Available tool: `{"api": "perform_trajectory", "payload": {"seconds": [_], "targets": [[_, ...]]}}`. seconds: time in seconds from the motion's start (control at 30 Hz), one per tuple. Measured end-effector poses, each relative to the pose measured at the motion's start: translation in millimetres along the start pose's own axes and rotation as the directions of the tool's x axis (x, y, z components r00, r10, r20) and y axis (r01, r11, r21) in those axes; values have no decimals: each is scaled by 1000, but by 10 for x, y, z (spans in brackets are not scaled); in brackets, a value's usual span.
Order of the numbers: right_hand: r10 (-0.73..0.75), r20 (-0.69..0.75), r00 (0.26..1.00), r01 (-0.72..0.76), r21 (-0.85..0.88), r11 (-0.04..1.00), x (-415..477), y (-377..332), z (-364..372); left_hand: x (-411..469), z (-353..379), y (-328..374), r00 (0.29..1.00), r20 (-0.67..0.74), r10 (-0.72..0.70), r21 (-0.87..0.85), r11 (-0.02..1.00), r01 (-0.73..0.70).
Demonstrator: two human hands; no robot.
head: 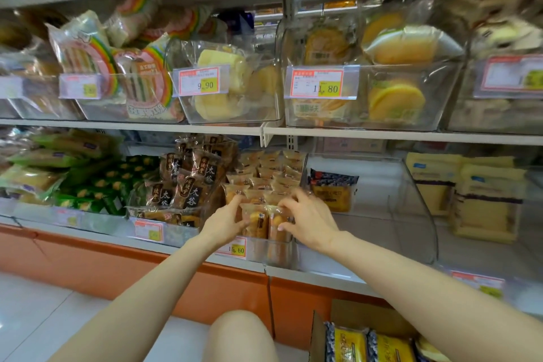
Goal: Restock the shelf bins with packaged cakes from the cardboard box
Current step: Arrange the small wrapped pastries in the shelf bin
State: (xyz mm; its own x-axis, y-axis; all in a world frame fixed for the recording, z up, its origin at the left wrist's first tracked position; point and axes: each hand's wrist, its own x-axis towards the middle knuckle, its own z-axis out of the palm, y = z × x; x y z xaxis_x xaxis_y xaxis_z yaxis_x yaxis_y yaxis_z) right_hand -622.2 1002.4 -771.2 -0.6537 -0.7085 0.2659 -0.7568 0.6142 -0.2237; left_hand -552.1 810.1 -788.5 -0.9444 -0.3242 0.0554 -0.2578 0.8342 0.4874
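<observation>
Head view: left grip (227, 219) pinches cake packets (259, 223) in bin (274, 256); right grip (308, 217) holds them too

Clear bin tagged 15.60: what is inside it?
Rows of small wrapped cakes fill the clear bin. The left hand and right hand grip the front packs, hiding parts of them; lower layers cannot be seen.

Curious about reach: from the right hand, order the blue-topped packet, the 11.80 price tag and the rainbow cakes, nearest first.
From the right hand:
1. Blue-topped packet, next bin, just right.
2. 11.80 price tag, shelf above.
3. Rainbow cakes, upper shelf, far left.
</observation>
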Motion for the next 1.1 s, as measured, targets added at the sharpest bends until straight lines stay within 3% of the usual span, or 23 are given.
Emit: {"api": "perform_trajectory", "payload": {"seconds": [0.17,0.3,0.57,0.67,0.83,0.93,1.1], "targets": [[-45,-93,995,54,94,994,-404,148,-177,-246,-68,148,964,-244,104,4,994,-106],[-56,-26,998,59,134,989,-1029,446,-289,-613,26,448,895,-325,306,-10,945,-327],[170,226,959,-195,96,976,-2169,1502,-474,-902,908,1526,859,50,509,-231,843,-486],[299,329,896,-321,14,947,-2520,1919,-521,-974,1401,1862,823,190,535,-286,832,-475],[437,566,699,-444,-135,886,-2819,2374,-394,-1108,2065,2123,730,423,537,-211,842,-497],[523,586,619,-466,-262,845,-3016,2594,-146,-1135,2248,2157,683,510,523,-174,840,-513],[611,575,545,-500,-362,787,-3295,2816,232,-1087,2407,2161,677,531,509,-129,838,-530]]}}
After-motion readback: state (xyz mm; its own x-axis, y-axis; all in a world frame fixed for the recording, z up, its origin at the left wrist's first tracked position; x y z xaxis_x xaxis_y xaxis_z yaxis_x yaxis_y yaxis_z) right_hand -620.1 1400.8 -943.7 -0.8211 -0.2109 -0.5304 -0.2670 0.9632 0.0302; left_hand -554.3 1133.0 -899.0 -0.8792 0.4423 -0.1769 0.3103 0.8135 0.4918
